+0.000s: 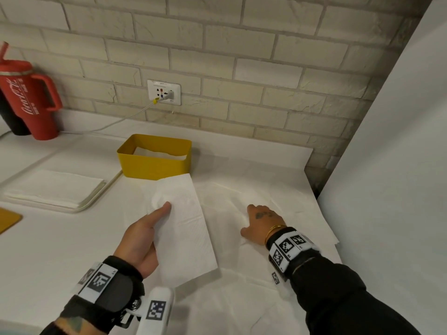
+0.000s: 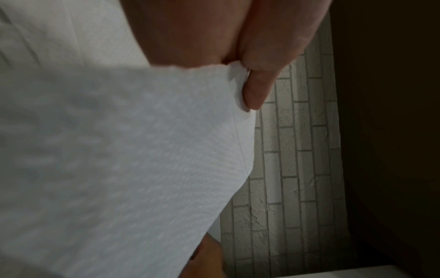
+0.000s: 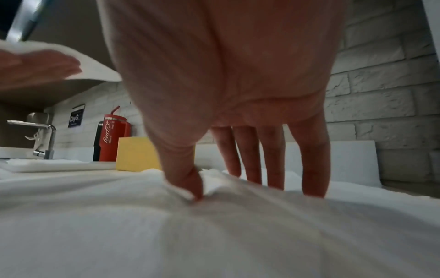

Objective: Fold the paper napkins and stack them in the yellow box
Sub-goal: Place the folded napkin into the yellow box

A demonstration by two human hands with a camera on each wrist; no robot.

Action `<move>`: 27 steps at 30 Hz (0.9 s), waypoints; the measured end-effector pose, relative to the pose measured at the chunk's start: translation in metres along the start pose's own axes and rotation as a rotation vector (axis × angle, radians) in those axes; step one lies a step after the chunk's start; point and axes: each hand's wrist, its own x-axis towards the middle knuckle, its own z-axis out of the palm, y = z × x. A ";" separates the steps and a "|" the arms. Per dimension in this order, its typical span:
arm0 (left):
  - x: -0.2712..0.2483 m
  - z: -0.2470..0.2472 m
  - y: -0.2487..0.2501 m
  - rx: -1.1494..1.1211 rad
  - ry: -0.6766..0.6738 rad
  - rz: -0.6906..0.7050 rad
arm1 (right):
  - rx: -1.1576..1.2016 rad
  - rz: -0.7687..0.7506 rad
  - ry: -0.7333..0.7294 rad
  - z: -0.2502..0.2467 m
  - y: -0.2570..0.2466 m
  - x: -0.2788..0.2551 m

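My left hand (image 1: 147, 235) holds a folded white napkin (image 1: 186, 226) above the counter, thumb (image 2: 257, 90) on top and fingers underneath. The napkin (image 2: 119, 150) fills the left wrist view. The yellow box (image 1: 154, 163) stands just beyond it by the brick wall, with white napkins (image 1: 159, 152) lying inside. My right hand (image 1: 261, 221) rests on unfolded napkins (image 1: 242, 189) spread over the counter. Its fingers (image 3: 273, 169) are straight and press the paper, which rucks up beside the thumb (image 3: 188, 180). The box (image 3: 135, 154) shows behind that hand.
A flat stack of napkins (image 1: 55, 187) lies on a pale tray (image 1: 96, 201) at the left. A red tumbler (image 1: 31, 100) stands at the back left, with a faucet (image 3: 43, 139) beyond it. A wall outlet (image 1: 164, 91) holds a plugged cable. A white panel (image 1: 387, 165) bounds the right.
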 end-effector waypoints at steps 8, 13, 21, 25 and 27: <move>-0.001 -0.009 -0.002 -0.057 0.004 -0.055 | 0.379 0.046 0.212 -0.035 0.003 -0.008; 0.004 -0.004 -0.015 -0.054 -0.016 -0.103 | 1.239 -0.476 0.218 -0.091 -0.031 -0.057; 0.008 0.006 -0.017 -0.094 -0.097 -0.075 | 1.625 -0.208 0.047 -0.027 -0.053 -0.051; 0.008 0.004 -0.017 -0.114 -0.119 -0.090 | 1.621 -0.040 0.029 0.008 -0.054 -0.045; 0.009 0.003 -0.019 -0.119 -0.148 -0.107 | 1.645 -0.025 0.026 0.010 -0.055 -0.045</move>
